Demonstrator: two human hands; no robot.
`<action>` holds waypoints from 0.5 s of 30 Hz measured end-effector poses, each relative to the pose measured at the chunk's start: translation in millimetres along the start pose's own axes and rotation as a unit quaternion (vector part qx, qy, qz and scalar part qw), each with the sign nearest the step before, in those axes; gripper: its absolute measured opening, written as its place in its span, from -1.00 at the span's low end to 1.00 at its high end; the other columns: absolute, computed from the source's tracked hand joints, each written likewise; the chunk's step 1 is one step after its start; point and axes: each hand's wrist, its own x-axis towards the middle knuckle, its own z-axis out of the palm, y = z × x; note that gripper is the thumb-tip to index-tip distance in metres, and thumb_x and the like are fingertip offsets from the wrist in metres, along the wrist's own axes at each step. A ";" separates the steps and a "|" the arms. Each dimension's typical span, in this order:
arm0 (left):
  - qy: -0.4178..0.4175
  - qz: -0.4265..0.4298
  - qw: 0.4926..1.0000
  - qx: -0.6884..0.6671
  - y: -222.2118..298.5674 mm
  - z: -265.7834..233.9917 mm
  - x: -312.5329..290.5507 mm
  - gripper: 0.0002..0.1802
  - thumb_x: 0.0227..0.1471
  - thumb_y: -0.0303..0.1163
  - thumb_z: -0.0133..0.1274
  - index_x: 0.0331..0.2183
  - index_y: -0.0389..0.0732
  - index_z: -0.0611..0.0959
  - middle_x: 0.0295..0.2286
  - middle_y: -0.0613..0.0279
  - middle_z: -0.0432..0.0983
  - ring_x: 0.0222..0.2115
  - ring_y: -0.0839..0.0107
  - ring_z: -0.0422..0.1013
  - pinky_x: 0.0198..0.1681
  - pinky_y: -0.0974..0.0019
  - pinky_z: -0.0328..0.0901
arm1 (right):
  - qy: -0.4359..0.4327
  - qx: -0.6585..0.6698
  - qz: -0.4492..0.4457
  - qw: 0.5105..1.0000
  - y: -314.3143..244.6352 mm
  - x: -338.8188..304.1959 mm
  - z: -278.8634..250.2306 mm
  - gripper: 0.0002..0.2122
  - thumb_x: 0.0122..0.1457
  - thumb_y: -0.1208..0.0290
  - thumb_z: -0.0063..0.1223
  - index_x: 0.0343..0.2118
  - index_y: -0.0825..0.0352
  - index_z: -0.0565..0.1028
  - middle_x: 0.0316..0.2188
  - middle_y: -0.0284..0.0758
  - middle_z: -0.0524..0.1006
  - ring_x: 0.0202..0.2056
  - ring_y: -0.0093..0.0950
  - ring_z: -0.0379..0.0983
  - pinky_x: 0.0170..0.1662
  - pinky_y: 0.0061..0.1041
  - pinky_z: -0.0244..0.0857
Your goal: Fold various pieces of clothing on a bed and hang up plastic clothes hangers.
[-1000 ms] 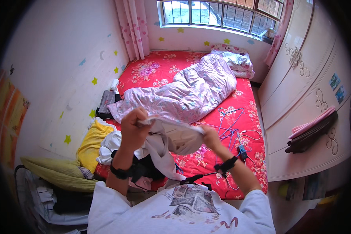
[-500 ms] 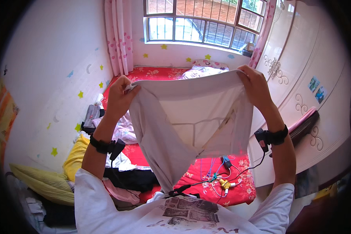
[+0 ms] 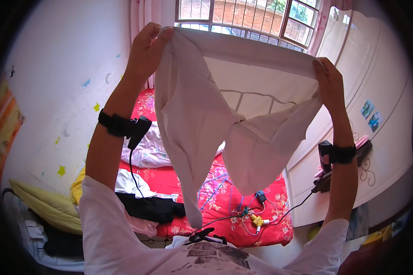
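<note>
A pair of light grey trousers (image 3: 188,82) hangs in the air before me, its waistband stretched between both hands. My left hand (image 3: 147,48) grips one end of the waistband, fingers closed over the edge. At the other end, somewhat lower, my right hand (image 3: 329,85) is closed on the cloth. The waist gapes toward me and shows the paler inside with a seam line. Both legs dangle above the bed, the left one reaching lower and narrowing to its end.
Below lies a bed with a red flowered sheet (image 3: 170,176), a yellow multi-plug adapter (image 3: 258,221) and tangled cables. Black clothing (image 3: 151,208) and a yellow pillow (image 3: 46,208) are at the left. White wardrobe doors (image 3: 381,91) line the right. A thin cable hangs from each wrist strap.
Both hands have risen, the left one more, and the right has moved outward. The waistband now slopes down to the right, and the legs have swung apart and hang more freely.
</note>
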 end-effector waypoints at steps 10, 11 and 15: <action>-0.116 -0.019 0.986 0.121 -5.8 -51.2 -159.1 -0.81 0.10 -0.54 -0.08 -0.21 -0.24 0.54 -0.34 0.27 0.51 -0.30 0.54 0.42 -0.19 0.43 0.31 | -0.079 0.171 0.107 0.976 -56.1 -85.7 -10.0 -0.88 0.21 0.48 -0.12 -0.32 0.38 0.46 -0.47 -0.47 0.44 -0.41 -0.72 0.30 -0.30 -0.70 0.19; -0.094 -0.020 0.981 0.169 6.9 -41.6 -174.2 -0.75 -0.02 -0.67 -0.02 -0.23 -0.26 0.54 -0.30 0.19 0.50 -0.27 0.44 0.44 -0.22 0.40 0.33 | -0.094 0.212 0.117 0.966 -60.4 -93.3 -15.3 -0.89 0.19 0.52 -0.14 -0.34 0.39 0.44 -0.47 -0.47 0.44 -0.41 -0.73 0.30 -0.32 -0.72 0.18; -0.080 0.075 0.973 0.201 28.2 -1.8 -255.8 -0.76 -0.15 -0.56 0.02 -0.31 -0.24 0.55 -0.25 0.06 0.45 -0.21 0.12 0.41 -0.15 0.19 0.27 | -0.088 0.265 0.127 0.952 -86.5 -103.8 -13.6 -0.91 0.18 0.55 -0.14 -0.35 0.39 0.43 -0.48 -0.48 0.42 -0.42 -0.74 0.28 -0.33 -0.73 0.17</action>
